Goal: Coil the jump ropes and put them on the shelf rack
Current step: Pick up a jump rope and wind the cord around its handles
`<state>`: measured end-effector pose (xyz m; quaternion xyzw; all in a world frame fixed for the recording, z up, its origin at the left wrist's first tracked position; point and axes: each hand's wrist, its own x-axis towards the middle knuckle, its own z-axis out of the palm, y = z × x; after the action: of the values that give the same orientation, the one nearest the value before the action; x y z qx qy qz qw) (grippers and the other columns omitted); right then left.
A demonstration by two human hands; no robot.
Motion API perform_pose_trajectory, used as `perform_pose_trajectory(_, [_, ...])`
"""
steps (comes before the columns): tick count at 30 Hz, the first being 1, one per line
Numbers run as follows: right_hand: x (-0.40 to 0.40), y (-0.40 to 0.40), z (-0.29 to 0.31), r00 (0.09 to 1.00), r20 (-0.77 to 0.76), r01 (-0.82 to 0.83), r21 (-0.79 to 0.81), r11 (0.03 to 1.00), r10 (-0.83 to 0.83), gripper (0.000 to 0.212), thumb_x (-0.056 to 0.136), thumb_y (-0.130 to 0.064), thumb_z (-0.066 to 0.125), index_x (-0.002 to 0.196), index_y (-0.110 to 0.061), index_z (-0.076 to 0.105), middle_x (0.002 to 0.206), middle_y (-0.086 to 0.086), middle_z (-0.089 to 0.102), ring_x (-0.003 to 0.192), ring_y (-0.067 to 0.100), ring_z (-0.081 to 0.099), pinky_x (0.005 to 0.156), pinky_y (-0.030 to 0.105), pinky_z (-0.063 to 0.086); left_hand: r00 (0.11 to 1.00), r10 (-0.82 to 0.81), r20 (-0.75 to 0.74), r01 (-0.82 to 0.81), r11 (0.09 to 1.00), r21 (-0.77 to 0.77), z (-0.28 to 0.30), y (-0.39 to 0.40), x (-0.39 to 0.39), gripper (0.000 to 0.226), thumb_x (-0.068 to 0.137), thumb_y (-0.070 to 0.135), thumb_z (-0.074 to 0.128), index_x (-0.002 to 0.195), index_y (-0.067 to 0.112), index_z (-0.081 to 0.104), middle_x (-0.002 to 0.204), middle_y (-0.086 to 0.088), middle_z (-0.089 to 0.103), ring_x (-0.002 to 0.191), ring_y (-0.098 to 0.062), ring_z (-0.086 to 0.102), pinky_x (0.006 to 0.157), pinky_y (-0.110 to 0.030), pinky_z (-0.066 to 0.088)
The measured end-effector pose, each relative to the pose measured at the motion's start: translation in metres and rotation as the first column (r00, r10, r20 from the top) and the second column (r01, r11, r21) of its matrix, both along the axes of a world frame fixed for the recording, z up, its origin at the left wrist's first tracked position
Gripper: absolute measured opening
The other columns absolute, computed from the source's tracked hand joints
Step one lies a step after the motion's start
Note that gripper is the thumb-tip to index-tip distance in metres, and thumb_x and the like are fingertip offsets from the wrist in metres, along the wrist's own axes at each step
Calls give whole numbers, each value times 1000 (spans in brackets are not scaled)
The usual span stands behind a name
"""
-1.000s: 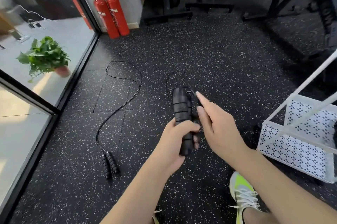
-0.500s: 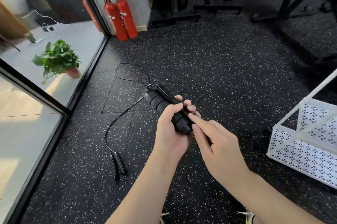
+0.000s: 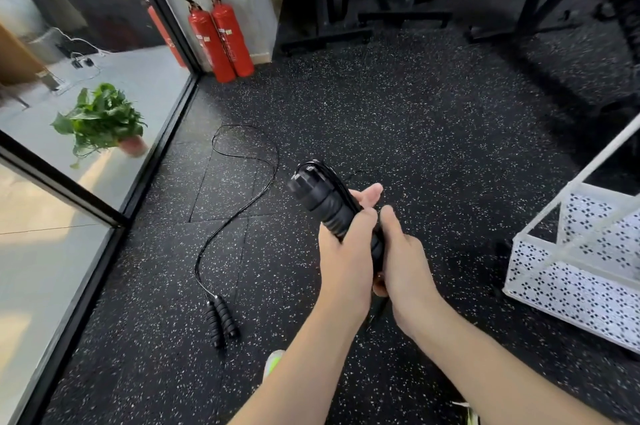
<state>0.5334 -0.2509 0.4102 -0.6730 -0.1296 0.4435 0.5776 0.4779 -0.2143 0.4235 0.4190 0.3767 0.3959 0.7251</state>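
A black jump rope (image 3: 320, 198), its cord wound around the paired ribbed handles, is gripped in my left hand (image 3: 343, 251), tilted with its top end up and to the left. My right hand (image 3: 403, 258) closes on the lower end of the same bundle, thumb pressing beside my left thumb. A second black jump rope (image 3: 239, 196) lies uncoiled on the floor to the left, its two handles (image 3: 221, 320) side by side near me. The white perforated shelf rack (image 3: 568, 272) stands at the right edge.
Speckled black rubber flooring all around. A glass wall with a black frame (image 3: 114, 220) runs along the left, a potted plant (image 3: 104, 120) behind it. Two red fire extinguishers (image 3: 221, 40) stand in the corner. Black gym machine bases (image 3: 401, 16) sit at the back.
The handle bundle tilted from upright to leaning left. My right hand went from pointing fingers at the cord to closing on the bundle's lower end. The view shifted slightly right.
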Motion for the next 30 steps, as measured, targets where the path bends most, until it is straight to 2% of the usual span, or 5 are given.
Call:
perform_pose_trajectory(4, [4, -2, -3, 1000, -20, 25, 102, 994, -23, 51, 93, -60, 47, 91, -20, 78, 88, 14, 77, 85, 36, 73, 78, 57, 57, 997, -62, 45, 61, 998, 22, 1, -3, 0, 17, 102, 4, 51, 116, 13, 54, 127, 3, 72, 111, -10, 69, 86, -26, 55])
perform_pose_trajectory(9, [28, -4, 7, 984, 173, 24, 144, 989, -49, 53, 98, -53, 54, 76, -5, 61, 53, -8, 54, 53, 16, 53, 46, 31, 45, 996, -92, -20, 94, 989, 113, 4, 7, -9, 35, 82, 24, 78, 112, 39, 69, 110, 4, 75, 106, -10, 69, 91, -31, 53])
perform_pose_trajectory(14, [64, -12, 6, 766, 643, 18, -32, 999, 7, 47, 100, -55, 48, 75, -18, 61, 64, 0, 63, 64, 20, 65, 66, 42, 59, 910, 150, -386, 72, 860, 504, 4, 28, -47, 132, 57, 40, 99, 155, 47, 12, 158, 15, 32, 142, 3, 37, 116, -24, 31])
perform_pose_trajectory(19, [65, -13, 2, 637, 760, -64, -112, 992, 127, 42, 100, -53, 48, 81, -18, 62, 66, -2, 64, 60, 9, 57, 57, 13, 40, 468, 449, -761, 724, 298, 622, -5, 38, -47, 119, 54, 76, 80, 154, 38, 28, 161, 11, 30, 155, -15, 14, 125, -50, -4])
perform_pose_trajectory(30, [60, -15, -4, 721, 624, -267, -151, 952, 302, 38, 97, -57, 50, 79, -25, 58, 63, -4, 62, 56, 14, 56, 59, 38, 52, 292, 419, -860, 862, 274, 427, -22, 41, -39, 67, 80, 49, 68, 140, 33, 43, 114, 9, 62, 104, -22, 58, 101, -41, 40])
